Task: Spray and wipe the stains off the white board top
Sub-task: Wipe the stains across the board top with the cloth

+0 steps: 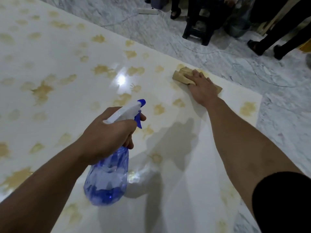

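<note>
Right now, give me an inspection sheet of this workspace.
Surface: white board top, glossy, yellowish stains across most of it; strip near the right arm looks cleaner.
Job's things: blue spray bottle held above the board; tan cloth flat near the far edge.
Clutter: nothing seen on the board.
Hands: left hand grips the bottle neck, finger by the trigger; right hand presses the cloth.
Cables: power strip and thin wires on the floor.
Surroundings: marble floor, dark stool, bystanders' legs.
</note>
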